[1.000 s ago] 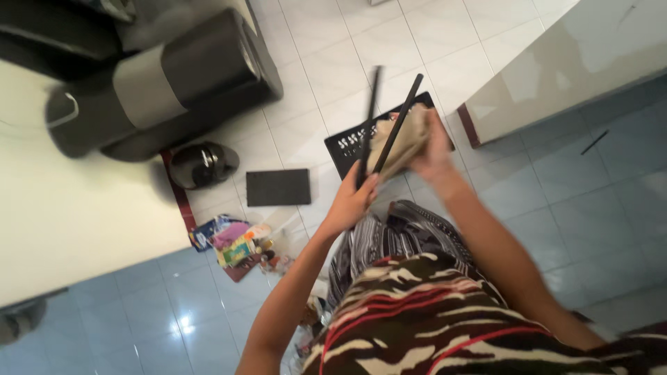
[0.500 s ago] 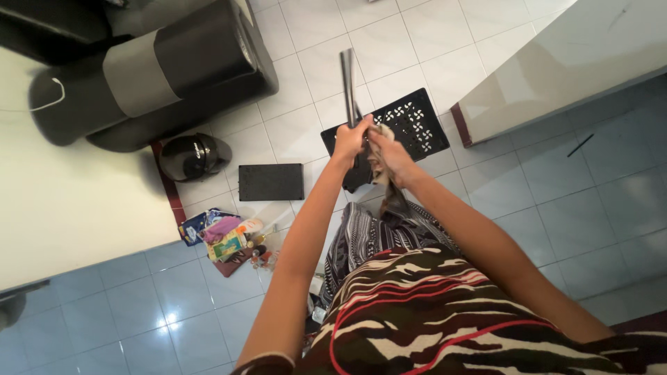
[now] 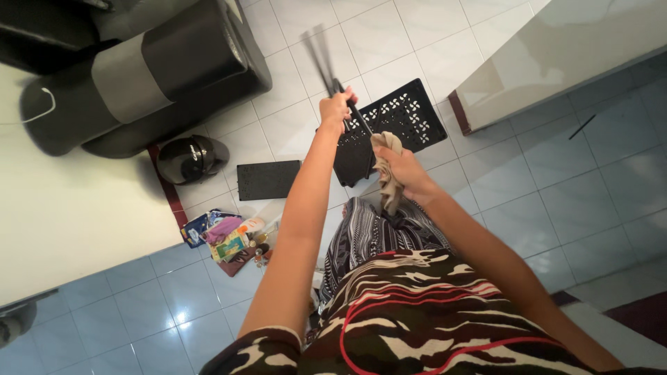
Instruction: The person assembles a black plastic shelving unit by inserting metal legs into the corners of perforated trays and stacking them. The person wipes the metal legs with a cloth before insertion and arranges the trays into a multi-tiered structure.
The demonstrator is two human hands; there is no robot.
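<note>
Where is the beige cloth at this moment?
In the head view the beige cloth sits right of centre, bunched in the right hand, just below the thin dark rods gripped by the left hand, above the black perforated crate.

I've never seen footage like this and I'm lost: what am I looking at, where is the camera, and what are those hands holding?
There is no machine here. The camera sits on a person's head and looks straight down, so you see their own arms, camouflage shirt and striped trousers above a tiled floor. The left hand grips a pair of thin dark rods, blurred, so I cannot tell what they are. The right hand holds a beige cloth against their lower part. On the floor lie a black perforated panel, a dark flat mat, a black helmet and a small heap of colourful packets. A large dark cylinder lies at the upper left.
</note>
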